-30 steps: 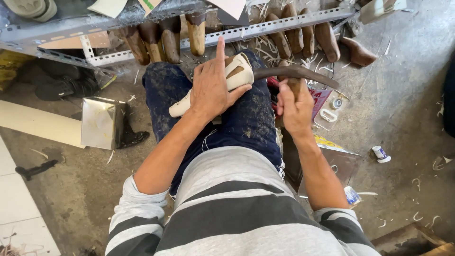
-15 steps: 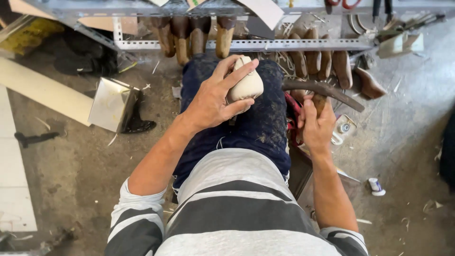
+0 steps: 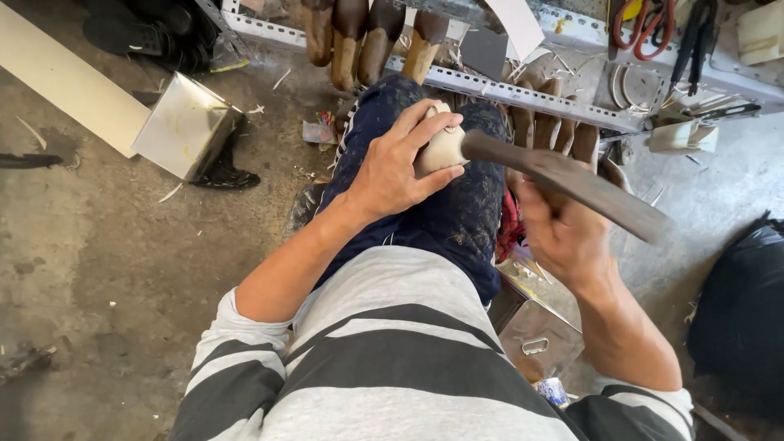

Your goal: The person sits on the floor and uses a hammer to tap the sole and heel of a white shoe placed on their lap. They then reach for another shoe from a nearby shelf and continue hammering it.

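Gripping a dark curved tool (image 3: 572, 184) in a clenched right hand (image 3: 563, 237), its tip touching the pale shoe form (image 3: 441, 147). Left hand (image 3: 392, 167) clamps that form down on the thigh, fingers wrapped over its top. Form looks rigid, smooth, light, likely to slip under a blow, so best held round its bulk, clear of the tool tip. Beyond the form, a metal rack (image 3: 531, 96) carries 4 brown lasts (image 3: 367, 41).
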